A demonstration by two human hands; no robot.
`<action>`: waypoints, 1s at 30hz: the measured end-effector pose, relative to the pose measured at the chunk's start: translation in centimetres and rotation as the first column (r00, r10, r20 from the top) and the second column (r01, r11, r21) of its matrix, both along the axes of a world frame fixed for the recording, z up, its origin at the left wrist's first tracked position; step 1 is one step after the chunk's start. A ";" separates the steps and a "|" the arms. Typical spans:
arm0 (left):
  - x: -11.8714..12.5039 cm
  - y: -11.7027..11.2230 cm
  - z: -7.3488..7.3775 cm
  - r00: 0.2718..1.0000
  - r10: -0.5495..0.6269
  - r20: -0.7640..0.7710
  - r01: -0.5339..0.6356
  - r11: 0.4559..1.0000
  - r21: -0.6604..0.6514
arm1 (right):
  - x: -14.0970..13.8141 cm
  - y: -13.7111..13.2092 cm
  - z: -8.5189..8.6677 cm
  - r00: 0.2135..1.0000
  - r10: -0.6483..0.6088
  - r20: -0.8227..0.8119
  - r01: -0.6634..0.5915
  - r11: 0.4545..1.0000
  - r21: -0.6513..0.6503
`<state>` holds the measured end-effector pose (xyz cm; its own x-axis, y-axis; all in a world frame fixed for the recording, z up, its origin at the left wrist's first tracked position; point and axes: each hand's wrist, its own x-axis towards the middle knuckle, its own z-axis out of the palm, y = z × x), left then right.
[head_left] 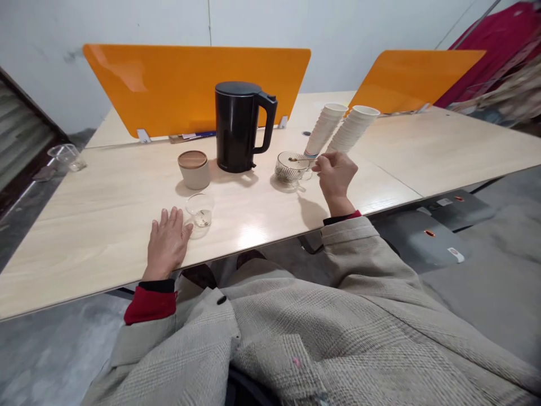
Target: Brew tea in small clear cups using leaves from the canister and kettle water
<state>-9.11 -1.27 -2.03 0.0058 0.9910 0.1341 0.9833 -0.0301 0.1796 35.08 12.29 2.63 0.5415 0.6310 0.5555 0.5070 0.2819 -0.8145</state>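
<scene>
My right hand (336, 172) is closed in a pinch on the thin handle of a small spoon (299, 160). The spoon's tip, with something dark and greenish on it, is over a ribbed glass cup (288, 171) with a handle. Flat on the table with fingers spread lies my left hand (168, 239), holding nothing. Just right of its fingers stands a clear cup (200, 211) with a few dark bits at the bottom. Behind that cup is a grey canister (196, 176) with a wooden lid.
A black electric kettle (236, 127) stands behind the cups, handle to the right. Two leaning stacks of paper cups (353, 129) rise behind my right hand. Orange dividers (169, 90) cross the table (84, 242). Another clear cup (70, 157) is at the far left edge.
</scene>
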 end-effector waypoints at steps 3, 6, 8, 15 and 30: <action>0.1 -0.1 0.0 1.000 -0.004 -0.005 0.004 1.000 -0.012 | -0.8 -2.2 1.9 0.996 0.047 -0.076 -0.036 0.989 0.144; 0.3 -0.2 0.1 1.000 -0.001 -0.014 0.001 1.000 -0.010 | -3.3 -5.1 3.8 0.979 0.182 -0.086 -0.154 0.953 0.260; 0.4 -0.4 0.2 1.000 -0.003 -0.022 0.003 1.000 -0.007 | -5.7 -7.0 4.7 0.960 0.276 -0.052 -0.251 0.926 0.282; 0.3 -0.4 -0.1 1.000 -0.013 0.004 0.013 1.000 -0.007 | -13.8 -10.4 5.4 0.825 0.484 0.291 -0.535 0.835 0.129; 0.2 -0.4 -0.2 0.994 -0.070 0.079 0.068 0.997 0.024 | -20.6 -8.7 5.1 0.217 0.547 0.808 -0.648 0.700 -0.300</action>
